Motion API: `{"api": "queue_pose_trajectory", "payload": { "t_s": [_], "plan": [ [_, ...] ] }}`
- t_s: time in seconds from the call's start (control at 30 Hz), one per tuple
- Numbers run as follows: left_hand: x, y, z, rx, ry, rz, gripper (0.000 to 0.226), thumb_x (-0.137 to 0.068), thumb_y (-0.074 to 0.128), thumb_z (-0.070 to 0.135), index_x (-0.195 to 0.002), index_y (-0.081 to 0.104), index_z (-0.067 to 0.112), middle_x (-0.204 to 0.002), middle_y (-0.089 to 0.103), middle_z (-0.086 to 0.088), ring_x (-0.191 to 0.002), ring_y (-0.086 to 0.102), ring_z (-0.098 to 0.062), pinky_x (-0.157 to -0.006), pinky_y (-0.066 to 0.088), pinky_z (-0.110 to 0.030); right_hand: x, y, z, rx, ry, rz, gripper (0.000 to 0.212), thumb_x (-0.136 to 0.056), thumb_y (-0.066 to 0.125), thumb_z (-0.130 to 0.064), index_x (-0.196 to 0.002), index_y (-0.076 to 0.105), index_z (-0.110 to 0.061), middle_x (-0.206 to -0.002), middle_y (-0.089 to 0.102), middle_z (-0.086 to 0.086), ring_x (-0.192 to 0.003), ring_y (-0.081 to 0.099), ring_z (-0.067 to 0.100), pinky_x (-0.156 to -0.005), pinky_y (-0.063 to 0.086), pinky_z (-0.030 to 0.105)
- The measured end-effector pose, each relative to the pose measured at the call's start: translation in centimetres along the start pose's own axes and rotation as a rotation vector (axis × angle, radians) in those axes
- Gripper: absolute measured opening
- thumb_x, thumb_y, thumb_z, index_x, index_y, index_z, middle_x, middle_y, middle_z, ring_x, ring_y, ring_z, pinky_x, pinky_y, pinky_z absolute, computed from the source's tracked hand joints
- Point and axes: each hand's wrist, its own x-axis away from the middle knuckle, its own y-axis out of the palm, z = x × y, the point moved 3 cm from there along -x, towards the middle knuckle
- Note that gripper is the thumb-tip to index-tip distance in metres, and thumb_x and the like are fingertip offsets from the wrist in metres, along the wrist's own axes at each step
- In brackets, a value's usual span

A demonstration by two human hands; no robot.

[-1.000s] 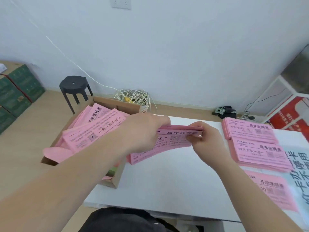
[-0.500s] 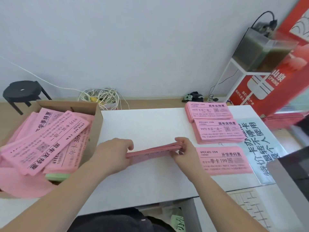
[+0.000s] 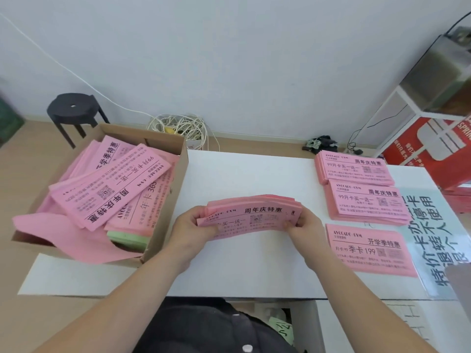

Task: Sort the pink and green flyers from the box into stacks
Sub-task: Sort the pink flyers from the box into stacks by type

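Observation:
A bundle of pink flyers (image 3: 251, 214) arches just above the middle of the white table (image 3: 244, 266). My left hand (image 3: 191, 229) grips its left end and my right hand (image 3: 303, 225) grips its right end. The cardboard box (image 3: 163, 212) at the table's left holds several loose pink flyers (image 3: 112, 187) and a few green flyers (image 3: 127, 238) underneath near its front corner. Three pink stacks lie at the right: a far stack (image 3: 353, 168), a middle stack (image 3: 367, 202) and a thin near stack (image 3: 369, 250).
A printed plastic-covered sheet (image 3: 433, 238) lies at the table's right edge. On the floor behind stand a black stool (image 3: 74, 110), a coil of white cable (image 3: 178, 126) and a white shelf frame (image 3: 407, 115) with red boxes (image 3: 428, 141).
The bundle came out from over the box to the table's middle in both hands. It has since tilted so its printed face shows, and my view has dropped toward the table.

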Motion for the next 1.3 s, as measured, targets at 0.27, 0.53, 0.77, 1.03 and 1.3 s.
{"api": "queue_pose_trajectory", "payload": {
  "t_s": [0.27, 0.53, 0.77, 1.03, 1.3],
  "plan": [
    [-0.3, 0.5, 1.3, -0.002, 0.106, -0.03, 0.019, -0.08, 0.08, -0.001, -0.089, 0.074, 0.014, -0.085, 0.074, 0.002, -0.078, 0.065, -0.008, -0.073, 0.054, -0.021, 0.9, 0.0, 0.9, -0.039, -0.06, 0.112, 0.031, -0.093, 0.055, 0.002, -0.096, 0.062, -0.028, -0.083, 0.069, -0.008, -0.078, 0.061, 0.017, -0.069, 0.048, 0.026],
    [-0.6, 1.1, 0.3, -0.043, 0.106, -0.056, 0.03, -0.073, 0.087, -0.001, -0.094, 0.072, 0.013, -0.09, 0.075, -0.005, -0.076, 0.066, -0.009, -0.066, 0.052, -0.017, 1.4, 0.4, 1.2, -0.124, 0.054, 0.07, 0.049, -0.093, 0.049, 0.004, -0.116, 0.064, -0.036, -0.112, 0.071, -0.012, -0.106, 0.066, 0.004, -0.083, 0.049, 0.016],
    [-0.2, 2.5, 0.3, -0.014, 0.118, 0.006, 0.038, -0.071, 0.088, 0.001, -0.1, 0.068, 0.016, -0.092, 0.073, -0.002, -0.076, 0.065, -0.006, -0.07, 0.054, -0.018, 1.5, 0.7, 0.7, -0.204, 0.119, 0.12, 0.042, -0.083, 0.049, 0.01, -0.108, 0.061, -0.022, -0.11, 0.067, -0.006, -0.098, 0.062, 0.011, -0.075, 0.047, 0.023],
    [0.4, 0.0, 0.5, -0.261, 0.229, 0.147, 0.014, -0.087, 0.078, 0.022, -0.093, 0.071, 0.032, -0.1, 0.065, 0.015, -0.087, 0.056, 0.003, -0.079, 0.044, -0.022, 1.3, 0.6, 0.9, -0.202, 0.072, 0.139, 0.042, -0.085, 0.045, 0.008, -0.105, 0.059, -0.026, -0.101, 0.067, -0.003, -0.088, 0.058, 0.014, -0.073, 0.043, 0.026],
    [0.0, 1.4, 1.0, -0.194, 0.145, 0.077, 0.014, -0.089, 0.065, 0.009, -0.096, 0.063, 0.021, -0.08, 0.063, 0.001, -0.065, 0.051, -0.011, -0.053, 0.039, -0.012, 2.0, 0.7, 0.4, -0.218, 0.02, 0.251, 0.027, -0.096, 0.054, -0.002, -0.104, 0.064, -0.026, -0.101, 0.073, -0.009, -0.098, 0.067, 0.002, -0.074, 0.049, 0.017]
  ]
}}
